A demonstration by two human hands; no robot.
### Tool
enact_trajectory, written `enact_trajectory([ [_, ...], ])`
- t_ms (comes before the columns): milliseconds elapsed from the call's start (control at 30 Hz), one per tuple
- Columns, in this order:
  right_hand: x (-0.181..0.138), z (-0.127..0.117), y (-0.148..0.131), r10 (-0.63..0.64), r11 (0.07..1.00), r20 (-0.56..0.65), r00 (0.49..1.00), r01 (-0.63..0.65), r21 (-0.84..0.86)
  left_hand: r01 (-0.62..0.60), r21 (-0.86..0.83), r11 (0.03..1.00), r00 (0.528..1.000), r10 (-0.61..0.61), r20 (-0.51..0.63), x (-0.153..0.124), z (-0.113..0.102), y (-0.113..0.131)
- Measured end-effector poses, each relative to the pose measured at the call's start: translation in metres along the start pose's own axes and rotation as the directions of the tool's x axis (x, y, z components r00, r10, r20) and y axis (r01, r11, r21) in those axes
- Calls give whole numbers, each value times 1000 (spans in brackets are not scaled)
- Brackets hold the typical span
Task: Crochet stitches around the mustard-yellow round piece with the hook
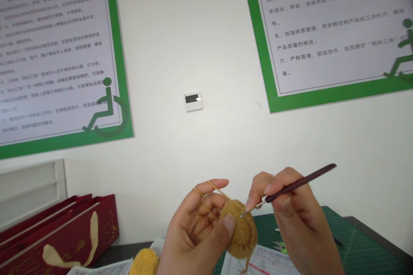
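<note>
My left hand pinches a round mustard-yellow crocheted piece between thumb and fingers. The yellow yarn strand runs over its raised index finger. My right hand grips a dark crochet hook. The hook's metal tip is pushed into the upper edge of the crocheted piece. A ball of yellow yarn lies below my left hand at the bottom edge.
A green cutting mat covers the dark table on the right, with printed papers under my hands. Dark red gift bags stand at the left. Green-framed posters and a small wall controller hang on the white wall.
</note>
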State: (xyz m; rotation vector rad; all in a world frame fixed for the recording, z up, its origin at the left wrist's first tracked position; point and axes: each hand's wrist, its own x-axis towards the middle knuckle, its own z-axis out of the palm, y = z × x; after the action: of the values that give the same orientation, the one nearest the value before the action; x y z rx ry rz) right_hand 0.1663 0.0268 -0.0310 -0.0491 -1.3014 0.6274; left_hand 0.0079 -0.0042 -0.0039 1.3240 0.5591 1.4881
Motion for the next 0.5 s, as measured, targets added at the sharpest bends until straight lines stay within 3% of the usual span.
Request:
enact_trajectory([
  [200,0,1,-7,-107,987,12,994,108,-117,-9,2,1000,1000,9,-3,-2,2,3],
  [500,-3,7,-12,-138,978,-11,990,135,-160,-33,18,999,999,33,-42,-4,5,5],
])
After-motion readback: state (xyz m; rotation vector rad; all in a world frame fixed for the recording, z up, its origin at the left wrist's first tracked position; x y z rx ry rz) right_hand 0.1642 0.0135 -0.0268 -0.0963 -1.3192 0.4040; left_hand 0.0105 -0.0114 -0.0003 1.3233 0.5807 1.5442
